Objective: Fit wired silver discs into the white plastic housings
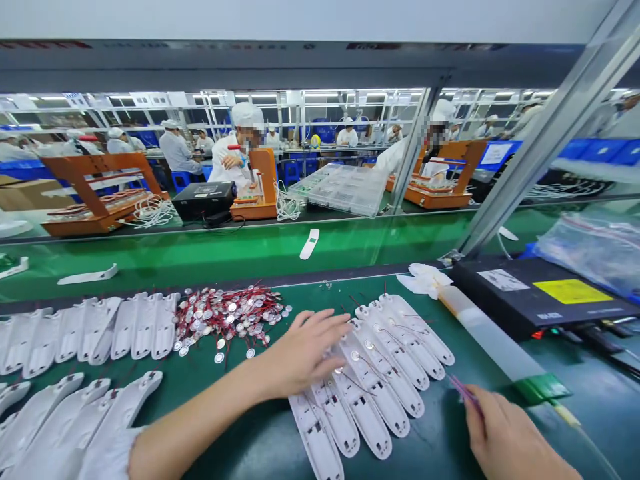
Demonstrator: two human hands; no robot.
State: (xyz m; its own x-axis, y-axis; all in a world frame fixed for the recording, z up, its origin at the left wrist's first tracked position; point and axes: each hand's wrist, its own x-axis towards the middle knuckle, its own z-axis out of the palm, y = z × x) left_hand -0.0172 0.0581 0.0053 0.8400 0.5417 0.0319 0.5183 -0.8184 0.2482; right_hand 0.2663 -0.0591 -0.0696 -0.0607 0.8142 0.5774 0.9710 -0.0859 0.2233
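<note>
My left hand (313, 350) reaches over a fanned row of white plastic shells (363, 417), fingers stretched out above their upper ends. Whether it touches them I cannot tell. Small round metal discs with thin red wires sit inside several of these shells. To the right of the row, my right hand (510, 433) pinches a pair of slim purple tweezers (465, 390), its tip pointing toward the shells. Behind my left hand lies a heap of wired metal discs (233, 313).
More white shells (90, 327) line the left side, with curved shells (100, 413) in front. At right lie a translucent dispensing syringe (495, 340), a white tissue (425, 280) and a black controller box (545, 293). A green conveyor belt (240, 257) runs behind; co-workers sit beyond.
</note>
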